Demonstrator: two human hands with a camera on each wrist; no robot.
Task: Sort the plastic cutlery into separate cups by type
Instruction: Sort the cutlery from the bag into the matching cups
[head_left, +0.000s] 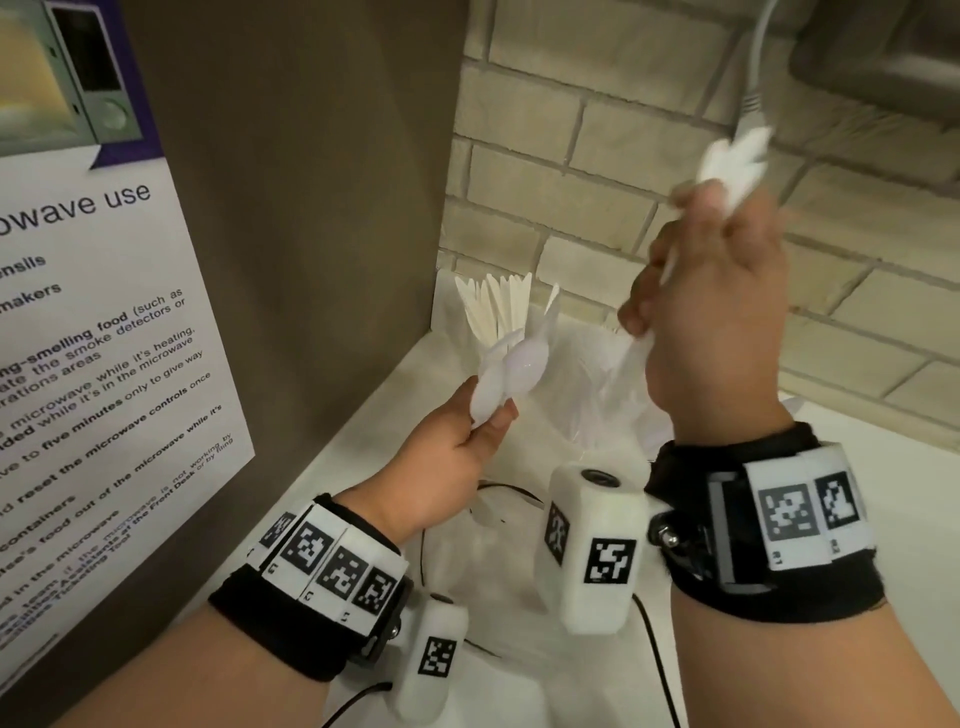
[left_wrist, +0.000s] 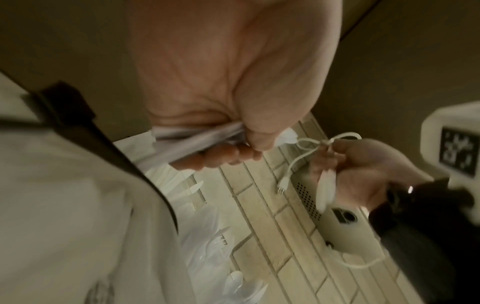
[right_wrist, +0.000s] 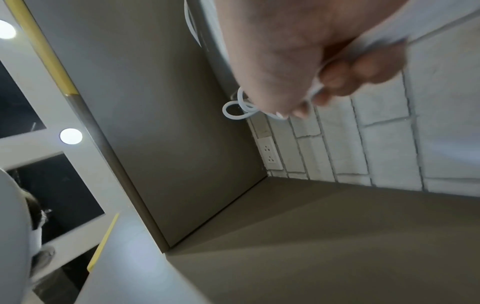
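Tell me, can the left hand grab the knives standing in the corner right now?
Probably not yet. The left hand already grips a bunch of spoons, so its fingers are full, though the knives stand just beyond it with nothing between.

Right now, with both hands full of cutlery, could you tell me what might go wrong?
1. The right hand holds its cutlery bundle raised beside the dangling white cable; it could snag.
2. The left hand pinches several spoons by their ends; one may slip from that grip onto the plastic bag.

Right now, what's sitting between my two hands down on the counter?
In the head view, a clear plastic bag of white cutlery lies on the counter between and below the left hand and right hand, each of which holds its own bunch of cutlery.
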